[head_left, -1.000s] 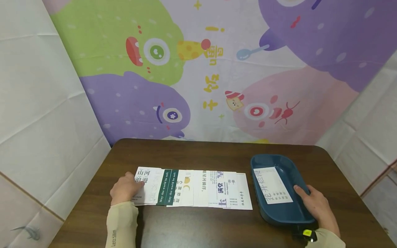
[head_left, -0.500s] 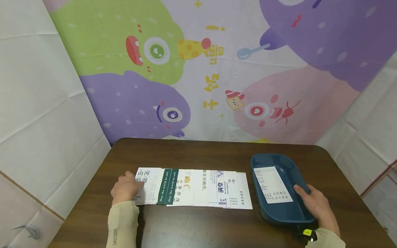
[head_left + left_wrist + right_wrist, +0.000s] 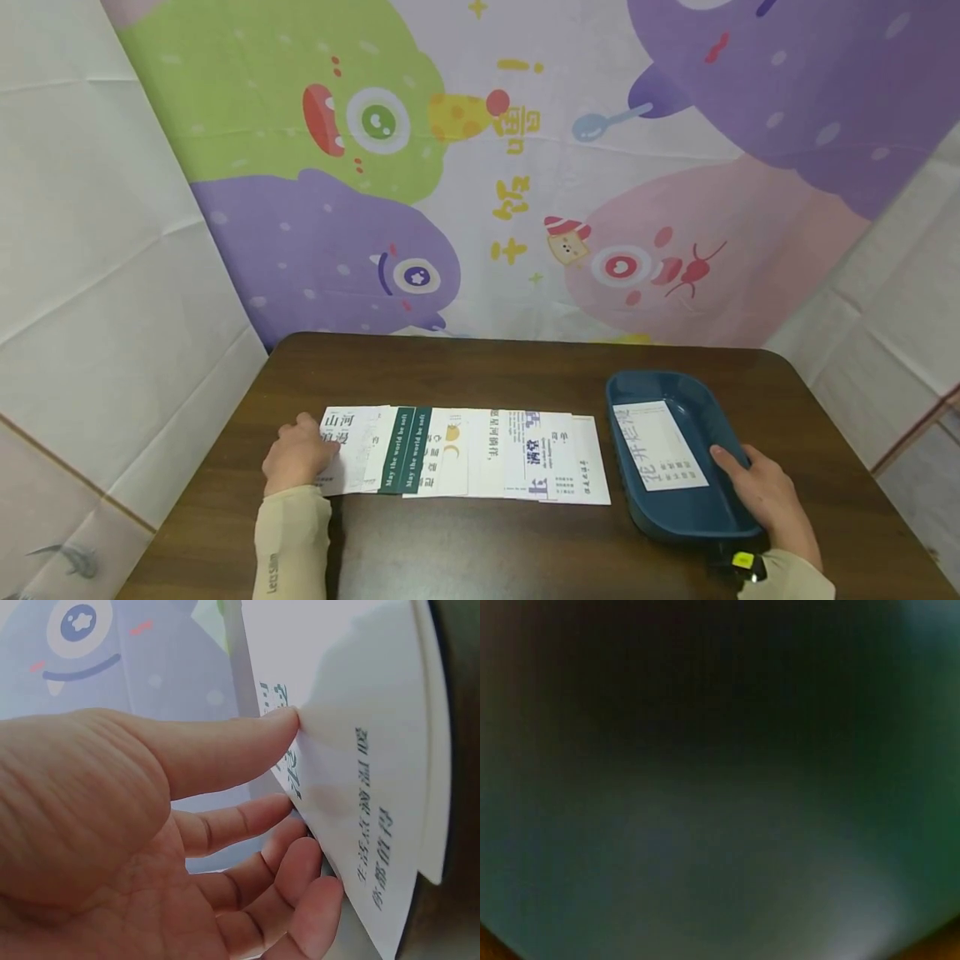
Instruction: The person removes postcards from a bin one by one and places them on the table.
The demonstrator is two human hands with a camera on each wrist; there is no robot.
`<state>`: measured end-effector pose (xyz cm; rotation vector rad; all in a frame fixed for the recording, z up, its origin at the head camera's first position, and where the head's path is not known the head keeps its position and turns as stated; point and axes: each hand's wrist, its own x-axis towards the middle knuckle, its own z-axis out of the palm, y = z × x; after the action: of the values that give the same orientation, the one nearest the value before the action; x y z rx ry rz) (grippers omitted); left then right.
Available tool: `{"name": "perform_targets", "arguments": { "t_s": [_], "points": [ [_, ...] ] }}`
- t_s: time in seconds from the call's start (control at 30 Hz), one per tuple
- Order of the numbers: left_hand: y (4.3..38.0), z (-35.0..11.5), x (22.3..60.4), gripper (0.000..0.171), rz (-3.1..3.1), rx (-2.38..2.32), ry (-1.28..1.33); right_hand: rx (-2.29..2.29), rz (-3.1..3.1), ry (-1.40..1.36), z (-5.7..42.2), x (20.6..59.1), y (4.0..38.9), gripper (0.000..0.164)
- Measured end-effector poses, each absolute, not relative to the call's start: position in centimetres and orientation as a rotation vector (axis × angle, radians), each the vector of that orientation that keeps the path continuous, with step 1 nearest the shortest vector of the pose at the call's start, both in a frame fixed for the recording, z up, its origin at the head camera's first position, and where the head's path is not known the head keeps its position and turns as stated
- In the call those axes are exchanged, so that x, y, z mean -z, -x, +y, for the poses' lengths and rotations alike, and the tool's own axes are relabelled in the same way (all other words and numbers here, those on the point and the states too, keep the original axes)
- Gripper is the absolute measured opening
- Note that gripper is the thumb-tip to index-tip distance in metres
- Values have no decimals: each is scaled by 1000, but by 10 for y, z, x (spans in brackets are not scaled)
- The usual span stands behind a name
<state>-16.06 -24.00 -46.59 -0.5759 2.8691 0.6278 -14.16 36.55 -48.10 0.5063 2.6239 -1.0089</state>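
At the left end of an overlapping row of cards, my left hand [image 3: 297,454] pinches a white card [image 3: 348,467] with dark characters. In the left wrist view, the thumb lies on that card's face near its edge, and the curled fingers are at its underside. Dark green strips with white lettering [image 3: 397,454] and several white printed cards [image 3: 487,475] continue the row to the right. My right hand [image 3: 772,504] grips the right rim of a blue tray [image 3: 693,512], thumb over the rim, fingers hidden. The right wrist view is dark and blurred.
Inside the tray a white card [image 3: 663,450] with purple characters lies tilted against the left wall. Everything rests on a brown wooden table [image 3: 465,550]. A cartoon-printed cloth [image 3: 465,308] hangs behind it, with white cloth panels on both sides.
My left hand has shifted slightly left with the leftmost white card, uncovering more of the white card beneath it. The right hand and the tray stay put.
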Motion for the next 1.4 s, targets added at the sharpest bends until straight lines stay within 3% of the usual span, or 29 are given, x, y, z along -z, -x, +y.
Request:
{"name": "perform_targets", "arguments": {
  "t_s": [0.27,0.6,1.4],
  "points": [
    [163,-233,467,54,2924,-631,536,1014,2614,-527,364,481,142,105],
    [174,-203,476,54,2962,-525,153,1003,2632,-528,365,483,143,104],
    [177,-196,478,56,2951,-509,74,1006,2619,-530,365,482,143,105]
  ]
}}
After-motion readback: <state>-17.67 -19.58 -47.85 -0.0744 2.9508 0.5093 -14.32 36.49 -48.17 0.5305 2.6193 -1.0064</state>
